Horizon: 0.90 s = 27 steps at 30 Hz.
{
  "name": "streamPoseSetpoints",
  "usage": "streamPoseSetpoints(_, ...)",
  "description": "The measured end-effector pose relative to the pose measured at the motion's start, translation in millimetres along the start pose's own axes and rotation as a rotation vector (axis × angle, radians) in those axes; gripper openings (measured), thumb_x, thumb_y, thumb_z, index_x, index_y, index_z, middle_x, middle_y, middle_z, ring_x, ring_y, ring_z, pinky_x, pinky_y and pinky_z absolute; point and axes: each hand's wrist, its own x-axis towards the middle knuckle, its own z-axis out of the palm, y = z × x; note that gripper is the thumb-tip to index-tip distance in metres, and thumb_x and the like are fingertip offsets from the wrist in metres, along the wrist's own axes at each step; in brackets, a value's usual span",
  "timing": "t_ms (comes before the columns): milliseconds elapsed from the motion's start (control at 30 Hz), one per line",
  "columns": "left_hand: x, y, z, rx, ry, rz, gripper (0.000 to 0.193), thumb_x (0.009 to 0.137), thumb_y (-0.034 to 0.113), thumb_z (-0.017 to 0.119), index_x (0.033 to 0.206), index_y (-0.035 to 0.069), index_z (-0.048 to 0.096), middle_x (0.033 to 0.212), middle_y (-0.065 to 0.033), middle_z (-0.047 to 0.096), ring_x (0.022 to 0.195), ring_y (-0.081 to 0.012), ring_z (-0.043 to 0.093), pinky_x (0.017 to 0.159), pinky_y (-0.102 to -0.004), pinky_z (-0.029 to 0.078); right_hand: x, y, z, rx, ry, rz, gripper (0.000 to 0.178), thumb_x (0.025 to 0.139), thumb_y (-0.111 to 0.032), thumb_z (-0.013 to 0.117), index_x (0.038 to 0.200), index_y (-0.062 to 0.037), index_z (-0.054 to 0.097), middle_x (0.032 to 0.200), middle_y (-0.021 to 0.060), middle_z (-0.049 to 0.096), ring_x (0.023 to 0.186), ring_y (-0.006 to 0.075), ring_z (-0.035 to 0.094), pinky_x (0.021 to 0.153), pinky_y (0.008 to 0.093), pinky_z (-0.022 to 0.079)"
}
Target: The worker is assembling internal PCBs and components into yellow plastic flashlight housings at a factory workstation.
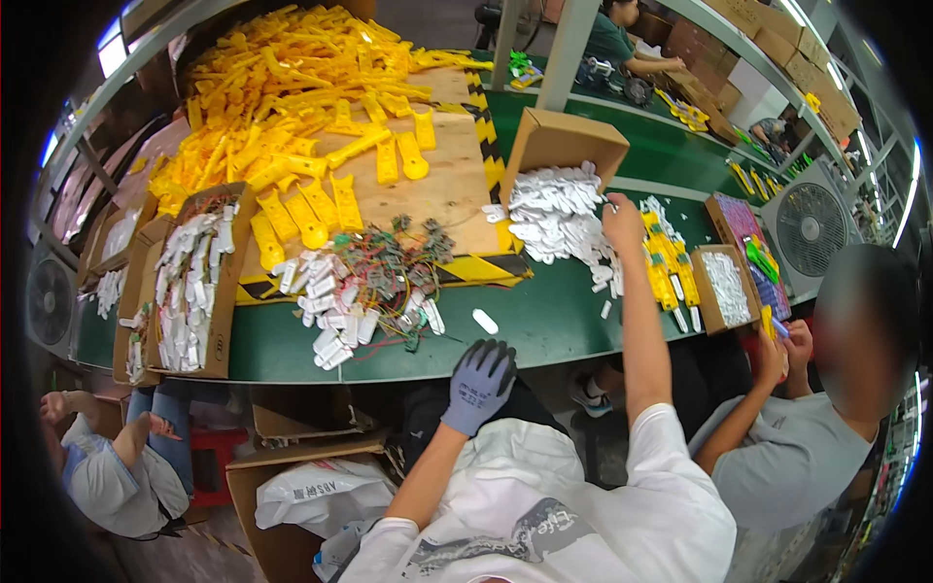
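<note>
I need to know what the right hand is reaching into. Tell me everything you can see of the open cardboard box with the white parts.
The cardboard box is plain brown, tipped on its side on the green table with its open mouth facing the person. Small flat white plastic pieces fill it and spill out in a heap onto the table. The bare right hand rests at the heap's right edge. The box's left side sits by the striped wooden board.

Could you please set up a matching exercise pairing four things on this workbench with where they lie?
Things:
1. heap of yellow plastic parts
2. tangle of red and green wires
3. tipped brown cardboard box spilling white plastic pieces
4. grey-gloved left hand

Places:
A. at the green table's near edge
B. far left on the wooden board
C. by the bare right hand
D. at the board's front edge

Pairs: 1-B, 2-D, 3-C, 4-A
</note>
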Motion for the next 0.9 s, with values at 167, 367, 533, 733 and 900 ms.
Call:
streamPoseSetpoints(167, -5, 0, 3, 0.004, -0.004, -0.023, 0.037, 0.073, 0.017, 0.064, 0.108, 0.009, 0.057, 0.11, -0.0092, 0.055, 0.104, -0.0278, 0.051, 0.094, -0.0414, 0.042, 92, 29, 15, 0.205, -0.187, -0.001, 0.028, 0.077, -0.02, 0.059, 0.1, -0.003, 0.063, 0.091, 0.0174, 0.066, 0.09, 0.0346, 0.062, 0.075, 0.0389, 0.049)
streamPoseSetpoints(367, -1, 5, 6, 0.035, 0.029, -0.022, 0.031, 0.07, 0.014, 0.066, 0.1, 0.01, 0.061, 0.102, -0.0073, 0.059, 0.097, -0.0259, 0.056, 0.089, -0.0402, 0.046, 131, 61, 47, -0.132, -0.358, -0.133, 0.03, 0.073, -0.015, 0.061, 0.1, -0.0029, 0.061, 0.1, 0.0214, 0.062, 0.097, 0.038, 0.058, 0.082, 0.0418, 0.048)
streamPoseSetpoints(533, -2, 5, 6, 0.088, 0.013, -0.028, 0.032, 0.068, 0.014, 0.066, 0.099, 0.011, 0.061, 0.101, -0.0064, 0.06, 0.094, -0.026, 0.057, 0.086, -0.0405, 0.047, 133, 61, 88, -0.053, -0.355, -0.243, 0.043, 0.072, -0.024, 0.064, 0.112, -0.0089, 0.057, 0.112, 0.0165, 0.056, 0.099, 0.0387, 0.055, 0.084, 0.0449, 0.046)
streamPoseSetpoints(733, 8, 9, 10, 0.103, 0.03, 0.0, 0.038, 0.065, 0.017, 0.069, 0.102, 0.013, 0.059, 0.1, -0.0058, 0.06, 0.093, -0.0262, 0.057, 0.084, -0.0398, 0.048, 168, 130, 145, -0.169, -0.221, 0.096, 0.053, 0.073, -0.03, 0.064, 0.119, -0.0088, 0.05, 0.117, 0.0142, 0.051, 0.1, 0.0395, 0.053, 0.084, 0.0446, 0.045)
streamPoseSetpoints(900, -4, 5, 8, 0.159, 0.016, -0.052, 0.037, 0.064, 0.018, 0.069, 0.099, 0.013, 0.059, 0.1, -0.0053, 0.059, 0.091, -0.025, 0.058, 0.083, -0.0398, 0.048, 141, 103, 180, -0.012, -0.159, -0.049, 0.055, 0.077, -0.028, 0.061, 0.125, -0.0071, 0.043, 0.117, 0.0166, 0.05, 0.109, 0.037, 0.047, 0.089, 0.0427, 0.043)
